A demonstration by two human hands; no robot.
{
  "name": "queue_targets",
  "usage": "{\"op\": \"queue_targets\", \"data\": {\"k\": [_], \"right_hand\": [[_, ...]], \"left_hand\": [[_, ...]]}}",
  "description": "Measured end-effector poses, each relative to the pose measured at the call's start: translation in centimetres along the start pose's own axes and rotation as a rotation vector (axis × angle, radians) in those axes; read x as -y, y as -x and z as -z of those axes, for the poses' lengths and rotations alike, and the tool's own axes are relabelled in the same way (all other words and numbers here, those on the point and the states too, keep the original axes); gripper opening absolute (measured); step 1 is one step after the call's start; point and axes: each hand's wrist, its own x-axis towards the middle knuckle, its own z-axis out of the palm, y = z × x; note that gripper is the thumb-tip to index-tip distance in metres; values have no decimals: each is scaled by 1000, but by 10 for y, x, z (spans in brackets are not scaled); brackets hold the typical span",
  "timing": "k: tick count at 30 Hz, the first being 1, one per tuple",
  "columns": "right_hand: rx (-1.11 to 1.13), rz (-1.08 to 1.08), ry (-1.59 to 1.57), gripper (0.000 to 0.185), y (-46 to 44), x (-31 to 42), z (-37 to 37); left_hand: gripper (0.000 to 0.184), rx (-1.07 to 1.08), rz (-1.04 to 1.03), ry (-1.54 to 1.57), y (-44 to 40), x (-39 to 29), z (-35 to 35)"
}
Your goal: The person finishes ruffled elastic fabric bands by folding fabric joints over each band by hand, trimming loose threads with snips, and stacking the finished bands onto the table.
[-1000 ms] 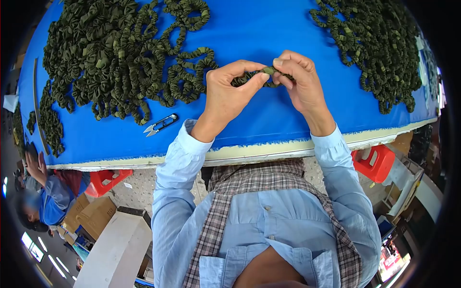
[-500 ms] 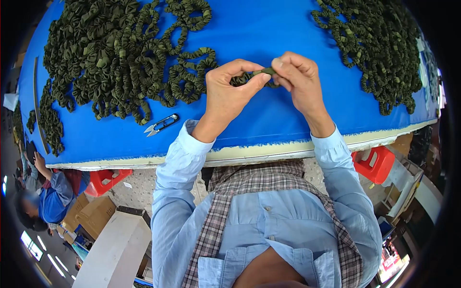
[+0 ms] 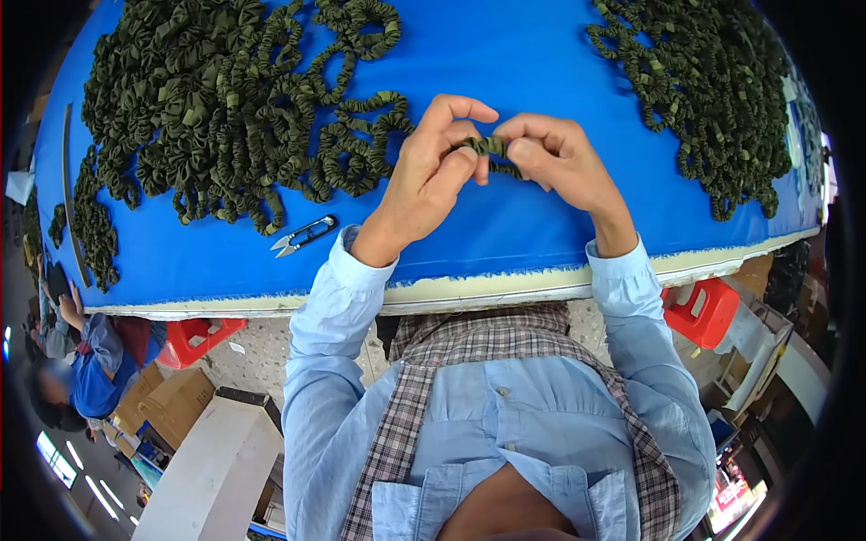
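Between my two hands, over the blue tabletop (image 3: 469, 239), is a dark green gathered fabric ring (image 3: 488, 147). My left hand (image 3: 428, 176) pinches its left side with thumb and fingers, the index finger lifted above it. My right hand (image 3: 564, 167) grips the ring's right side between thumb and curled fingers. Part of the ring is hidden behind the fingers. Small thread snips (image 3: 304, 236) lie on the cloth to the left of my left forearm. A large pile of similar green rings (image 3: 194, 99) spreads at the left.
Another pile of green rings (image 3: 713, 99) lies at the right. A long thin strip (image 3: 71, 198) rests near the table's left edge. Red stools (image 3: 704, 313) and a white box (image 3: 212, 469) stand below. A co-worker in blue (image 3: 95, 370) is at the lower left.
My left index finger has lifted off the ring. My right hand has shifted slightly down and turned, and more of the gathered fabric shows between the hands. The co-worker's hand has moved slightly.
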Motion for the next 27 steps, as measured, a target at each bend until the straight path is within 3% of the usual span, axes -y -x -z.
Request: {"op": "queue_targets", "data": {"k": [3,7,13,17,23,27], "right_hand": [[67,-75,166,17,2,1,0],[-86,73,-324,20,-4,-16,12],[-84,74,-428,20,-7,-20,3],[-70,3,-134,21,-2,-10,-10],[-69,52,-64,18,-3,-12,-14],[-140,82,-412,16,-6,-26,-2]], "left_hand": [[30,-7,-27,-19,2,3,-3],[26,113,133,-81,3,-8,8],[24,113,248,80,-2,-9,15],[33,-55,-77,-196,-2,2,-8],[43,-109,-110,-408,1,14,1],[33,-93,-85,-404,5,7,1]]}}
